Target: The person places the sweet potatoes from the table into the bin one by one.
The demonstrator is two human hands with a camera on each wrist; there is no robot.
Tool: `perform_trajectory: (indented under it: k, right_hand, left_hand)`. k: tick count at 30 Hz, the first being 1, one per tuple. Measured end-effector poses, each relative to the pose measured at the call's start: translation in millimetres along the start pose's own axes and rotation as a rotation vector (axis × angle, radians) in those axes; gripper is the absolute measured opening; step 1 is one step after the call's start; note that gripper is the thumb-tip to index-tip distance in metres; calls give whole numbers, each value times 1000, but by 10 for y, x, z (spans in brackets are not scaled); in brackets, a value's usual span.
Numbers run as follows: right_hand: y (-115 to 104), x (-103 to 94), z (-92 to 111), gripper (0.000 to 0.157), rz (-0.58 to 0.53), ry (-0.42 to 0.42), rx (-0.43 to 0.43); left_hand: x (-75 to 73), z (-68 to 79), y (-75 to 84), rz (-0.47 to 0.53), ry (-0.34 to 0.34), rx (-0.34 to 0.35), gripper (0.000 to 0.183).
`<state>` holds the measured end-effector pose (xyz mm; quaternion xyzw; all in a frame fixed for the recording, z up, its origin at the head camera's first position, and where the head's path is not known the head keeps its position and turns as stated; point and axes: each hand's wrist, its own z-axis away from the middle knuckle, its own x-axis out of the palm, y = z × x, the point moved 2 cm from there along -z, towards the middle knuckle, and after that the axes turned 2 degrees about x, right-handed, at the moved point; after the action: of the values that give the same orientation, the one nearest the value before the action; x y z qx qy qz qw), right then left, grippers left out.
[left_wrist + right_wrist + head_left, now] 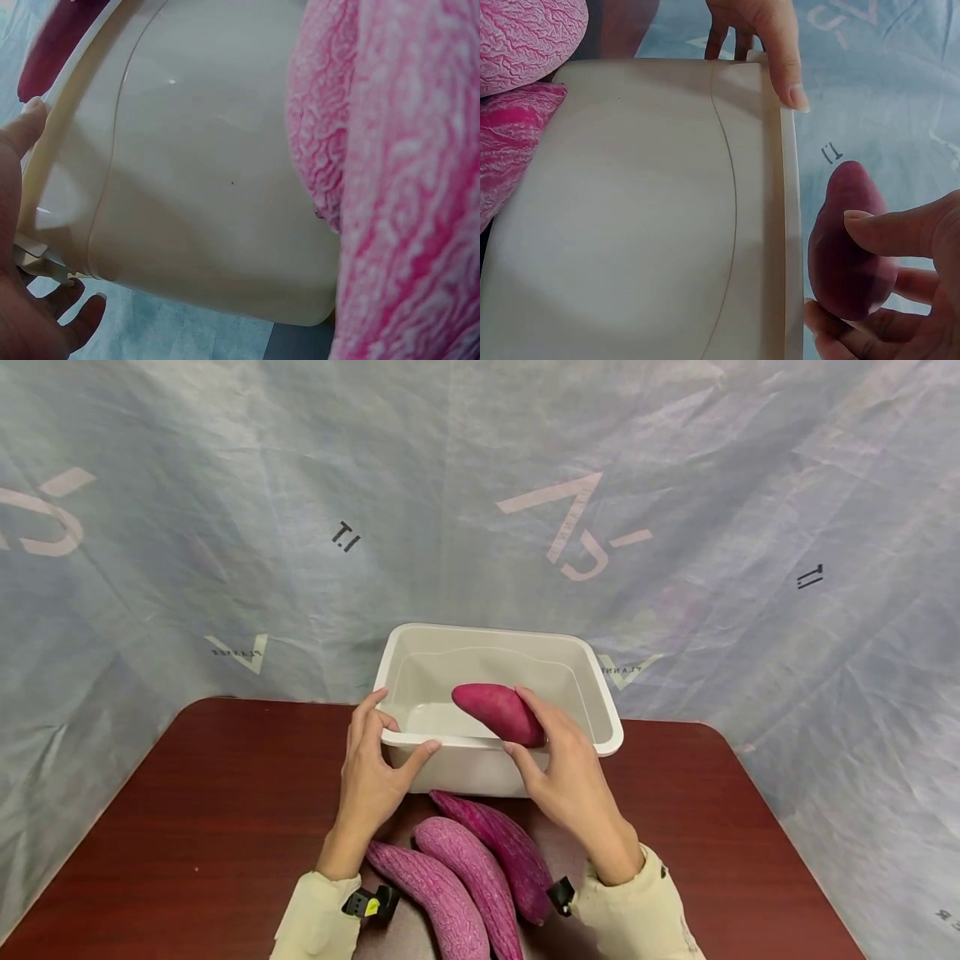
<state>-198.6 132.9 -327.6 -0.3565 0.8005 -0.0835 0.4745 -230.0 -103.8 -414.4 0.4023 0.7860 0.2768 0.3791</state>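
Observation:
A smooth purple-red sweet potato (501, 713) is held between the thumb and fingers of my right hand (567, 772), above the front rim of a white plastic bin (465, 767). In the right wrist view, the sweet potato (851, 247) appears just beyond the bin's rim, thumb across its side. My left hand (373, 770) grips the bin's front left corner, thumb along the front rim and fingers at the left side. Several long, wrinkled pink-purple vegetables (438, 893) lie in front of the bin, between my forearms. The left wrist view shows them large beside the bin wall (210, 165).
The bin stands toward the back of a dark red-brown table (187, 827). Behind it hangs a grey-blue printed sheet (450, 527), which also runs along both sides. Small black devices (372, 903) are worn at both wrists.

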Motion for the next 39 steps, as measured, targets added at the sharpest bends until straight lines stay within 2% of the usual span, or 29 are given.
perform_trajectory:
  k: [16, 27, 39]
  right_hand:
    - [79, 117, -88, 66, 9, 16, 44]
    - [208, 57, -186, 65, 32, 6, 141]
    - [337, 104, -220, 65, 32, -31, 212]
  left_hand:
    - [13, -4, -20, -2, 2, 7, 53]
    - [4, 6, -11, 2, 0, -6, 54]
    - [5, 3, -11, -6, 2, -6, 54]
